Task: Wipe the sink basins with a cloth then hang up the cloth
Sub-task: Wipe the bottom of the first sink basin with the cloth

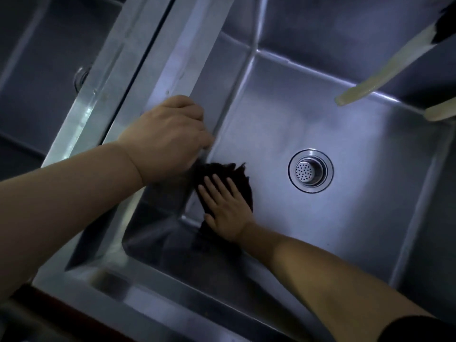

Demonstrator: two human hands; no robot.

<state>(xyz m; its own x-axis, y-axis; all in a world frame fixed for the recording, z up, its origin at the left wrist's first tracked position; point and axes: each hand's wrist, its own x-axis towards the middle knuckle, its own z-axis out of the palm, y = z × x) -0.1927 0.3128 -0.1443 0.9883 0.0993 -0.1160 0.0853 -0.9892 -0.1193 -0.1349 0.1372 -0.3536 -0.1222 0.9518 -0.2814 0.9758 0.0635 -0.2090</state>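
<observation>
A stainless steel sink basin (pixel 345 218) fills most of the head view, with a round perforated drain (pixel 310 171) in its floor. A dark cloth (pixel 222 171) lies on the basin floor near the left wall. My right hand (pixel 225 208) lies flat on the cloth, fingers spread, pressing it down. My left hand (pixel 167 137) rests curled over the metal divider rim (pixel 153 77) between the two basins, gripping its edge. A second basin (pixel 44 58) shows at the upper left.
Two pale hoses (pixel 385 67) hang over the basin at the upper right, their ends above the far right corner. A dark red edge (pixel 49 307) runs along the sink's near side at the bottom left.
</observation>
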